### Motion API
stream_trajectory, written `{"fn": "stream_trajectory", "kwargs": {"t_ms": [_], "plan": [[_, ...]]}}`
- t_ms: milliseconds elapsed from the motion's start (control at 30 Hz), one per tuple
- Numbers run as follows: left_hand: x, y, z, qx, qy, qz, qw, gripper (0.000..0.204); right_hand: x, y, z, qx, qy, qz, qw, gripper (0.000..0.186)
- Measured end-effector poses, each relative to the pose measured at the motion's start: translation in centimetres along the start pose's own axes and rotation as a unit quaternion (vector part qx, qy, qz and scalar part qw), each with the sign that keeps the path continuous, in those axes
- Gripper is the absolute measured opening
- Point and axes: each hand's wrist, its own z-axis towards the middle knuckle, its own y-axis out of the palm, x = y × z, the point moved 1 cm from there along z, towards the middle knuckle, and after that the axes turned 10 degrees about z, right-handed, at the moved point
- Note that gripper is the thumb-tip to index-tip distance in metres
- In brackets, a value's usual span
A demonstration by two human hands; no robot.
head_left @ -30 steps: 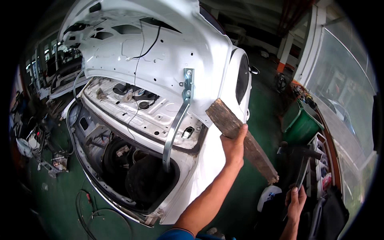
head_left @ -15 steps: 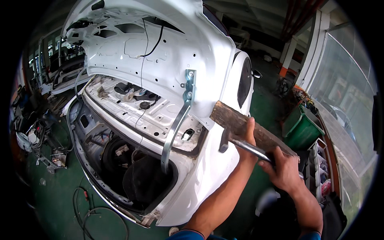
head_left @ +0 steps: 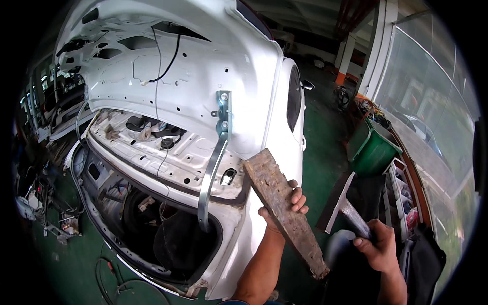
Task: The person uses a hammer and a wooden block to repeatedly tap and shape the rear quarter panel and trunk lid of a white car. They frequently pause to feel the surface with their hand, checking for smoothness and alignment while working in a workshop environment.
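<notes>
A rough, worn wooden board (head_left: 284,211) slants in front of me, held by my left hand (head_left: 298,200) with fingers and thumb wrapped around its two edges. Its far end lies over the rear corner of a white car (head_left: 272,132); whether they touch I cannot tell. To the right, my right hand (head_left: 378,244) is closed around the handle of a hammer (head_left: 354,218). The long metal hammer head is up, apart from the board. The car's trunk lid (head_left: 203,96) stands raised, with a curved metal hinge arm (head_left: 212,178) running down into the open trunk.
A green bin (head_left: 373,150) stands on the right, beside a white compartmented rack (head_left: 399,195) of small items. Glass panels line that side. A hose (head_left: 104,290) lies on the green floor at lower left, and assorted equipment (head_left: 51,208) stands at far left.
My hands have moved apart. The board has swung to a steeper slant with its broad face showing, and the hammer has shifted right, away from the board. The view has turned slightly right.
</notes>
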Motion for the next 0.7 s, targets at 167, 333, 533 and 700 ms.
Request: {"fn": "stream_trajectory", "kwargs": {"t_ms": [167,333,533,700], "plan": [[-0.4,1.2,0.8,0.054,0.001,0.068,0.996,0.091,1.1,-0.5,-0.3,0.021,0.031,-0.008,0.999,0.032],[-1.9,3.0,3.1,0.321,0.056,0.303,0.895,0.065,0.9,-0.1,0.5,0.023,0.097,0.02,0.995,0.031],[-4.7,5.1,7.7,0.442,0.146,0.328,0.822,0.059,0.0,-0.7,1.3,0.0,0.089,-0.015,0.996,0.027],[-4.1,5.0,10.1,0.473,0.185,0.336,0.793,0.048,-2.1,0.4,2.6,0.023,-0.014,-0.052,0.998,0.024]]}}
